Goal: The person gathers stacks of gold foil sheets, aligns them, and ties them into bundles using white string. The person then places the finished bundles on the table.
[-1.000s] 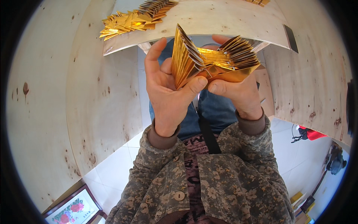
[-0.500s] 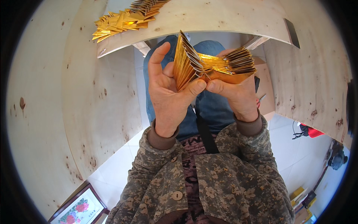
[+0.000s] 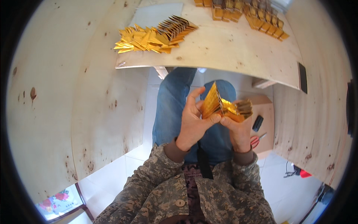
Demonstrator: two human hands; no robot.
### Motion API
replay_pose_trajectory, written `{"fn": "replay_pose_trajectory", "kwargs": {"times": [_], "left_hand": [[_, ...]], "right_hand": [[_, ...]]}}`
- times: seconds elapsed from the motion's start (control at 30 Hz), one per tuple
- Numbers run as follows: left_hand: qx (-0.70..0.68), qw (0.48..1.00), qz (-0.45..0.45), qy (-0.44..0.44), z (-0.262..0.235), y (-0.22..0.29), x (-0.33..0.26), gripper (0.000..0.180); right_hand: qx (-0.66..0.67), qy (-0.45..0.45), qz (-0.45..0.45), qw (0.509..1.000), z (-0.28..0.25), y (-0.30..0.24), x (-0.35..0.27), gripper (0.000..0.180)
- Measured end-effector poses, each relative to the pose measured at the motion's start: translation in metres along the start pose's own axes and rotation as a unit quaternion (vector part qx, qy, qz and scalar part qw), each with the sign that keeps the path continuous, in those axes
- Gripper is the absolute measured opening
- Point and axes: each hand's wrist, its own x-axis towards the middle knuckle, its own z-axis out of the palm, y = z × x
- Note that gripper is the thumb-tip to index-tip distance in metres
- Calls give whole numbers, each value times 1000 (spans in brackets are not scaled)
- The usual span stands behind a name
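Note:
A bundle of folded gold foil paper (image 3: 228, 106) is held between my two hands above my lap. Its left end fans up into a tall pleated wedge, and its right end shows many dark-edged folds. My left hand (image 3: 194, 125) is closed on the left side, with the thumb pressed at the pinched middle and the forefinger sticking up. My right hand (image 3: 239, 133) grips the right side, its thumb nearly touching the other one; its remaining fingers are hidden behind the paper.
On the wooden table (image 3: 223, 48) ahead lie a heap of folded gold papers (image 3: 143, 40), a white sheet (image 3: 156, 15) and rows of gold folded pieces (image 3: 266, 23). Lower right, a cardboard sheet (image 3: 265, 112) carries red-handled scissors (image 3: 255, 142) and a black object (image 3: 257, 123). Wooden panels flank me.
The view has tilted up, showing more of the tabletop and its gold rows. My hands, still holding the bundle, appear lower, slightly further right and smaller in the picture.

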Motion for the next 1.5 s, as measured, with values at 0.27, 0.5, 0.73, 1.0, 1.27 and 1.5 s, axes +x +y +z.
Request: {"fn": "replay_pose_trajectory", "kwargs": {"times": [0.27,0.5,0.73,1.0,1.27,1.5], "left_hand": [[112,993,-30,-12,-12,-21,2,78],[124,991,-10,-50,-8,-10,10,89],[122,985,83,90,-74,1,43,59],[298,875,245,293,-190,65,97,21],[388,855,237,249,-225,170,248,29],[588,746,222,221,-252,194,347,32]], "right_hand": [[6,26,36,999,-18,16,-3,45],[97,28,52,994,-13,12,6,50],[171,42,47,983,-20,17,21,56],[193,44,73,978,-22,24,20,56],[209,10,110,972,-9,36,35,61],[197,13,170,966,-8,41,43,60]]}}
